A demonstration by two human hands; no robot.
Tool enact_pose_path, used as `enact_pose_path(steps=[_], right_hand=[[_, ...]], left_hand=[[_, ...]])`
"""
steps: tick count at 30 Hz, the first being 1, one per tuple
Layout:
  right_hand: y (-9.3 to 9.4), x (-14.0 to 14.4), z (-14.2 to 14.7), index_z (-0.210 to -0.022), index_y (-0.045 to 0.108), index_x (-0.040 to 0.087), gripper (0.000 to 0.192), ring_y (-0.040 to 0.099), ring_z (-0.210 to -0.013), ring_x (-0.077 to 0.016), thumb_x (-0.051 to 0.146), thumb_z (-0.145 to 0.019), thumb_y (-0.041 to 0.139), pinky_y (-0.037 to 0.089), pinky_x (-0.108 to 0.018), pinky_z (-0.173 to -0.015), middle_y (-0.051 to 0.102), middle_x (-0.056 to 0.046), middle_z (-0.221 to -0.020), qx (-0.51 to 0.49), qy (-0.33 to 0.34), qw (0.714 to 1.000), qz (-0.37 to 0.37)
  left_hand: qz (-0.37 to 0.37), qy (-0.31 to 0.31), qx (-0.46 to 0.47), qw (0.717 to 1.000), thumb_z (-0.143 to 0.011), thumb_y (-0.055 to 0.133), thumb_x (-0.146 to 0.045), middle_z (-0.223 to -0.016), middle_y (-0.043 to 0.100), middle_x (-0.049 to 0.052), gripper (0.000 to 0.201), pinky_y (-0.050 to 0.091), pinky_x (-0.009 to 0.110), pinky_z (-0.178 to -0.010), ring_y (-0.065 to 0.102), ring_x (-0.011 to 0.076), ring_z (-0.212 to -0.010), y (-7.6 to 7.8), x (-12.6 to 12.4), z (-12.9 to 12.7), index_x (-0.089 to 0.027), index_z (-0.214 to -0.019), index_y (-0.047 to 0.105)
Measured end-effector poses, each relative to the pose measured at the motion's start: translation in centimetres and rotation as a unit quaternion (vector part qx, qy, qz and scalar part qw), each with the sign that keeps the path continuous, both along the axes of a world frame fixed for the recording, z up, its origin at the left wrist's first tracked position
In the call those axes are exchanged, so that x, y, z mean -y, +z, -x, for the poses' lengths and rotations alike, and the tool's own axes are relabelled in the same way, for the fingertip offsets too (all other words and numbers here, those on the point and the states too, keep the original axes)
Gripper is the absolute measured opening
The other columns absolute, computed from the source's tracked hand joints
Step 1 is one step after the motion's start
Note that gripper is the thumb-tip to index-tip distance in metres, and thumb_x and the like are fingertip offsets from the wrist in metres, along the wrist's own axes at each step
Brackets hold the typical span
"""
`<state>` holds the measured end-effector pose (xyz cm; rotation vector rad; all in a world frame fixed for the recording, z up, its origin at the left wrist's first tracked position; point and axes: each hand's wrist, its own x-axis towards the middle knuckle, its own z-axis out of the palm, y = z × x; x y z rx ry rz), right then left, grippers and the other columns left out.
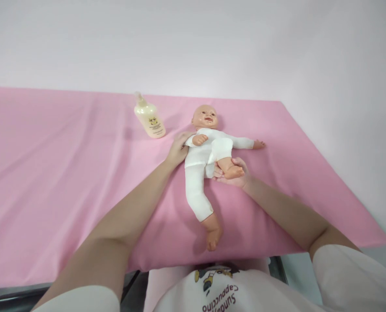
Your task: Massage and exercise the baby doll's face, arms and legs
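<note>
A bald baby doll in a white bodysuit lies face up on a pink cloth, its head pointing away from the person and one bare foot reaching toward the cloth's near edge. To the left of the doll's head and shoulder stands a cream-coloured pump bottle; its label carries a small yellow-and-dark cartoon figure above lines of print too small to read. Nearer than the doll's feet is the person's white T-shirt, printed upside down to this view: "Cappuccino" is legible, while the word beside it begins "Sun" and its remainder is distorted. Part of a cartoon figure in yellow and dark colours adjoins the lettering.

The hands are apart, on either side of the doll. The left hand lies against its torso, below the bent arm, with the forearm slanting in from the near left; the fingers are partly hidden, so whether they grip cannot be told. The right hand is clasped around the doll's raised, bent leg from beneath, fingertips showing on the leg's inner side, its forearm angling in from the near right. The doll's other arm stretches out to the right.
</note>
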<state>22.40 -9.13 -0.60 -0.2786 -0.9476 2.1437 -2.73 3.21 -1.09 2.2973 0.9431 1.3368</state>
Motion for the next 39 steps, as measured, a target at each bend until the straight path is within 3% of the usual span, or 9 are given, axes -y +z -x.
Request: enact_pose_path(steps=[5,12,17,22,33,39], right_hand=[[0.3,0.2,0.0,-0.104,0.067,0.018,0.046,0.053,-0.073,-0.0182,0.059,-0.083,0.064,0.051,-0.038,-0.084,0.058,-0.001,-0.077,-0.009,0.026,0.999,-0.023],[-0.8,0.4,-0.1,-0.113,0.068,0.016,0.054,0.068,-0.082,-0.0202,0.052,-0.075,0.082,0.056,-0.036,-0.086,0.073,-0.006,-0.089,-0.025,0.146,0.988,-0.051],[-1.1,0.4,0.0,-0.12,0.069,0.015,0.059,0.076,-0.092,-0.0236,0.043,-0.073,0.091,0.059,-0.034,-0.083,0.08,-0.01,-0.103,-0.014,0.248,0.962,-0.113],[0.4,0.6,0.1,-0.125,0.07,0.015,0.054,0.075,-0.112,-0.0243,0.025,-0.076,0.093,0.056,-0.037,-0.102,0.079,-0.012,-0.116,0.101,0.352,0.924,-0.112],[-0.2,0.5,-0.4,-0.127,0.065,0.013,0.061,0.077,-0.109,-0.0261,0.029,-0.075,0.094,0.055,-0.038,-0.101,0.08,-0.012,-0.11,0.098,0.343,0.927,-0.113],[-1.0,0.0,-0.5,-0.125,0.063,0.01,0.063,0.077,-0.098,-0.0259,0.035,-0.075,0.092,0.056,-0.039,-0.095,0.08,-0.013,-0.105,0.042,0.328,0.931,-0.154]], left_hand=[[0.024,0.002,0.018,1.0,-0.091,0.059,-0.019,-0.134,0.075,0.009,0.04,0.051,0.049,-0.116,0.068,0.0279,-0.126,0.1,0.3,-0.1,-0.022,-0.129,0.07],[0.111,0.065,0.117,0.985,-0.09,0.063,-0.024,-0.133,0.072,0.014,0.043,0.051,0.051,-0.117,0.068,0.0295,-0.125,-1.3,-0.8,-0.3,-0.017,-0.132,0.06],[0.135,0.106,0.209,0.963,-0.089,0.072,-0.029,-0.131,0.07,0.012,0.043,0.046,0.047,-0.123,0.064,0.0281,-0.13,-2.4,-1.9,0.1,-0.023,-0.129,0.058],[0.173,0.11,0.268,0.941,-0.093,0.072,-0.041,-0.13,0.07,0.011,0.036,0.047,0.047,-0.122,0.064,0.029,-0.131,-3.3,-2.6,0.9,-0.025,-0.123,0.059],[0.154,0.109,0.251,0.95,-0.096,0.067,-0.051,-0.134,0.068,0.012,0.044,0.047,0.047,-0.123,0.062,0.0287,-0.134,-3.8,-2.9,0.6,-0.026,-0.131,0.056],[0.139,0.067,0.227,0.962,-0.097,0.064,-0.056,-0.134,0.07,0.013,0.045,0.044,0.048,-0.124,0.062,0.0289,-0.136,-3.2,-2.5,0.4,-0.025,-0.13,0.058]])
